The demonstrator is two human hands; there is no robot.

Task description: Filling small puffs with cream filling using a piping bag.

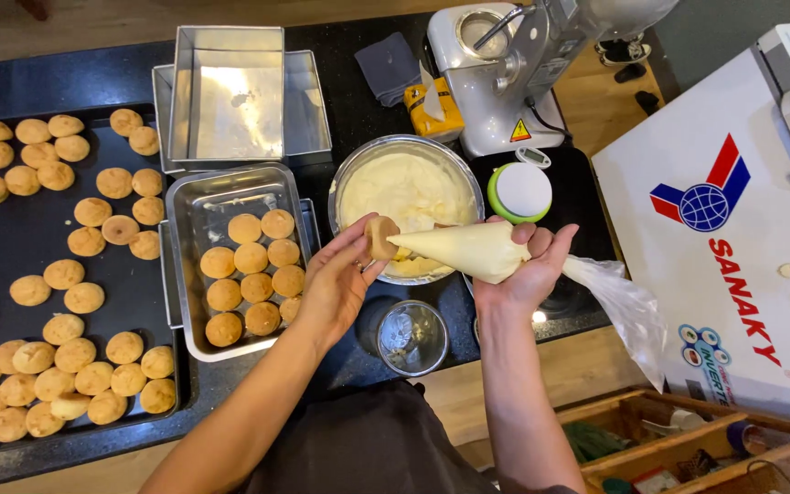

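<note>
Over the near edge of the cream bowl (pixel 349 174), the left hand (pixel 336 279) is pinching a light, crumbly-looking puff (pixel 378 236) by its sides while the right hand (pixel 523 265) is wrapping closed fingers around the soft, squishy piping bag (pixel 464 252), probably best squeezed mid-body.

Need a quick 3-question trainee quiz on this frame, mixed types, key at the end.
1. True or false: the right hand grips a cream-filled piping bag.
2. What does the left hand hold against the bag's tip?
A) a spoon
B) a small round puff
C) a lid
3. Where do the puffs nearest the left hand lie: in the steel tray or in the bowl of cream?

Key: 1 true; 2 B; 3 steel tray.
</note>
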